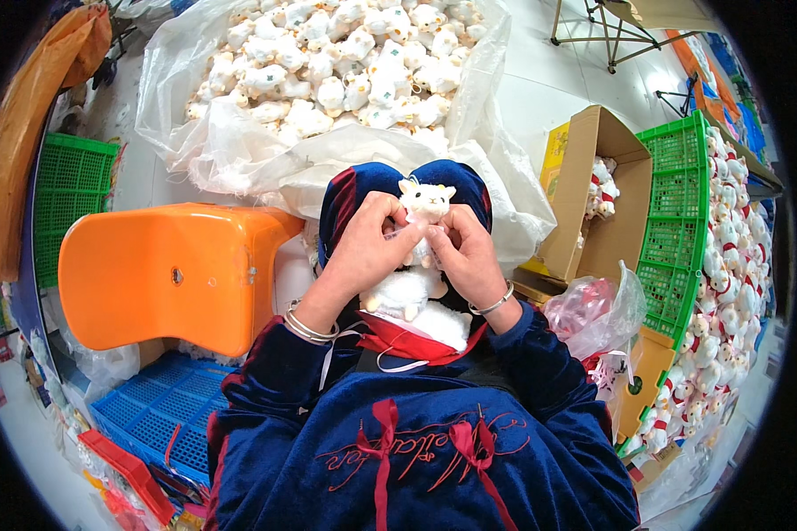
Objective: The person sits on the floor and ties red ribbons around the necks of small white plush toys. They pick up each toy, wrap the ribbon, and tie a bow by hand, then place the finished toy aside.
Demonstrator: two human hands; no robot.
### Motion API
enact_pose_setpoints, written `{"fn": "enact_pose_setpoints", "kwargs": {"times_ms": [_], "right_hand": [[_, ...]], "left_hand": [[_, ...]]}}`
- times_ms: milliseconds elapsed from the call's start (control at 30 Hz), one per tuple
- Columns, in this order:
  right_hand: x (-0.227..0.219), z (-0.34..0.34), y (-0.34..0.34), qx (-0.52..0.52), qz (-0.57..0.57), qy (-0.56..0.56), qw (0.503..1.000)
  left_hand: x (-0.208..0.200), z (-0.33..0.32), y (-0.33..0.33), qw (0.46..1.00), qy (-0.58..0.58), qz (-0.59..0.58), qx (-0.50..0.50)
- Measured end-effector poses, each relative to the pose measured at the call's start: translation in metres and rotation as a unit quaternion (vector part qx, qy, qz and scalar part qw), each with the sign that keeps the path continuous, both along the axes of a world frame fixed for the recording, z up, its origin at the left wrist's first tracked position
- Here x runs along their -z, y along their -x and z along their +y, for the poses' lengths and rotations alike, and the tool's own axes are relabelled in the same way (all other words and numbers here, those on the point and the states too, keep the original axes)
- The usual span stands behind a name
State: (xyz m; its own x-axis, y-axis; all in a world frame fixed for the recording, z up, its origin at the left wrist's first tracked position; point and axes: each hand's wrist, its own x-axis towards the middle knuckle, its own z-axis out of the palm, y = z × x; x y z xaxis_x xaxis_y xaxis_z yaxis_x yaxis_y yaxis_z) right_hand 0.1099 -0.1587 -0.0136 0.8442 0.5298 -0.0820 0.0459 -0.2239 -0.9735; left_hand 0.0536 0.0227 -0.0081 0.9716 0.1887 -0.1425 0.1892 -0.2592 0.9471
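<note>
A small white plush animal (426,200) with little ears and dark eyes is held upright over my lap, its face turned up toward me. My left hand (374,245) pinches it at the neck from the left. From the other side, my right hand (471,254) grips the neck too, thumb near the left one. Something whitish and thin shows between the fingers, too small to make out. Below the hands, more white plush toys (405,295) lie on my lap, on a red cloth (403,341) with a white string. The toy's lower body is partly hidden by my fingers.
A big clear plastic bag (179,115) full of white plush toys lies ahead. Left are an orange stool (164,274) and a blue crate (164,407). On the right stand a cardboard box (624,150), a green crate (673,230) and many plush toys with red scarves (722,283).
</note>
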Motion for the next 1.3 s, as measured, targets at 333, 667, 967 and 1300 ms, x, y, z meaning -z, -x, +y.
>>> {"fn": "enact_pose_setpoints", "kwargs": {"times_ms": [333, 667, 967, 1300], "right_hand": [[-0.01, 0.004, -0.001, 0.064, 0.146, -0.024, 0.987], [-0.04, -0.042, -0.03, 0.159, 0.046, -0.056, 0.985], [-0.085, -0.247, -0.08, 0.319, -0.11, 0.271, 0.902], [-0.055, -0.077, 0.036, -0.198, -0.071, 0.105, 0.972]], "left_hand": [[-0.003, 0.002, 0.006, 0.999, 0.035, -0.009, 0.019], [-0.003, 0.004, 0.018, 0.983, 0.181, 0.023, -0.005], [-0.001, 0.028, 0.018, 0.988, 0.146, 0.001, -0.056], [-0.022, 0.038, 0.032, 0.995, 0.081, 0.05, -0.002]]}}
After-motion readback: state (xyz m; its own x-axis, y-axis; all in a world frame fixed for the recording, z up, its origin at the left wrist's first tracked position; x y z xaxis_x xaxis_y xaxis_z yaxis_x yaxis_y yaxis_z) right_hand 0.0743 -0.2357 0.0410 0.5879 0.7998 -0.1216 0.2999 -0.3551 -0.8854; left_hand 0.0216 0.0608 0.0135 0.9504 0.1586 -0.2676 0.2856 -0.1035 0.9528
